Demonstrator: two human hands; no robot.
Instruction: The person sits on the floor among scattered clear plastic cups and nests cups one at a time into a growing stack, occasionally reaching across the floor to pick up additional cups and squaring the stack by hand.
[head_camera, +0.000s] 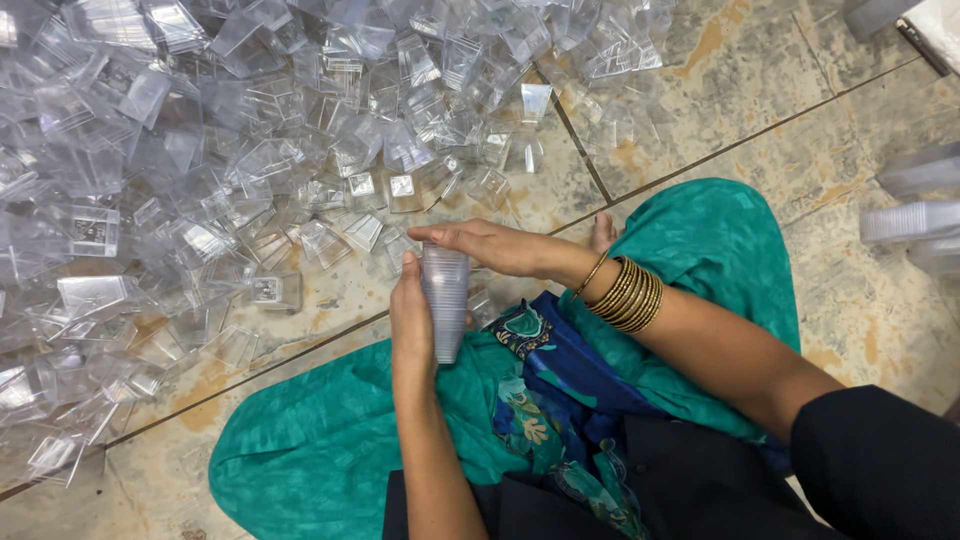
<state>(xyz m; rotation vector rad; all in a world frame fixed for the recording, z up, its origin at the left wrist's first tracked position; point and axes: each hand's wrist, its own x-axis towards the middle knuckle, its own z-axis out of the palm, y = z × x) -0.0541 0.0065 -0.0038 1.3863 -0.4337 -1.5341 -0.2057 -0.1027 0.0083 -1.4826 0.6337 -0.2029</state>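
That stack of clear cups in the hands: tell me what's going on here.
A person sitting on the tiled floor holds an upright stack of clear plastic cups in the left hand, with the right hand flat on top of it. A big heap of loose clear plastic cups lies on the floor in front. Gold bangles circle the right wrist.

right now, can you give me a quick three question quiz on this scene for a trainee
1. True or false: the left hand grips the stack of clear plastic cups from the side.
2. Where does the right hand rest? A) flat on top of the stack B) on the tiled floor C) in the pile of loose clear cups
3. What is worn on the right wrist?

Key: 1 true. 2 A. 3 gold bangles.
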